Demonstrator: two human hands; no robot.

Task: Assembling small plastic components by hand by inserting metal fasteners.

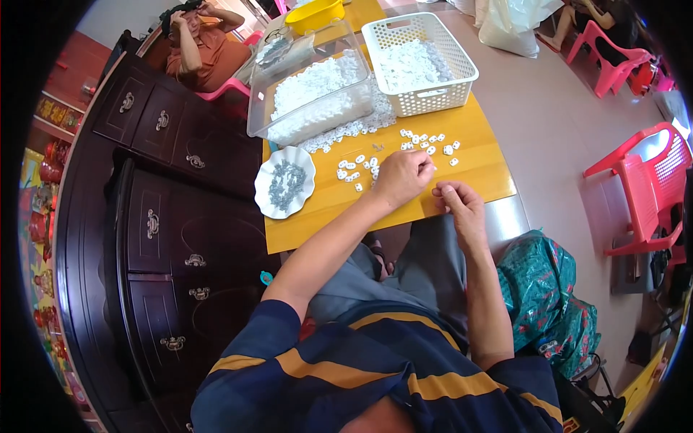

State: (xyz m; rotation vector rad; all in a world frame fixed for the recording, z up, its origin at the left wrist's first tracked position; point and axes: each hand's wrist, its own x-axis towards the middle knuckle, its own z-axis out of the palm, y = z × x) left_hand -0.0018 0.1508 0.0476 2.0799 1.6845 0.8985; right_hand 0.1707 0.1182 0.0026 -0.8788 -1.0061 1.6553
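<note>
My left hand [404, 177] is over the wooden table with its fingers curled together; whatever they hold is too small to make out. Close beside it, near the table's front right edge, my right hand [463, 208] has thumb and forefinger pressed together, and any thing between them cannot be told. Small white plastic pieces with dark holes [430, 150] lie loose beyond my hands, and several more [348, 169] are left of my left hand. A few tiny grey parts [378, 147] rest among them. A white scalloped dish [308, 189] at the left holds many small grey parts.
On the yellow wooden table [296, 234], a clear bin [317, 108] and a white perforated basket [426, 105] hold heaps of white pieces. A dark cabinet [173, 216] stands left. Red chairs [653, 180] and a green bag [541, 289] are right. Another person [209, 43] sits beyond.
</note>
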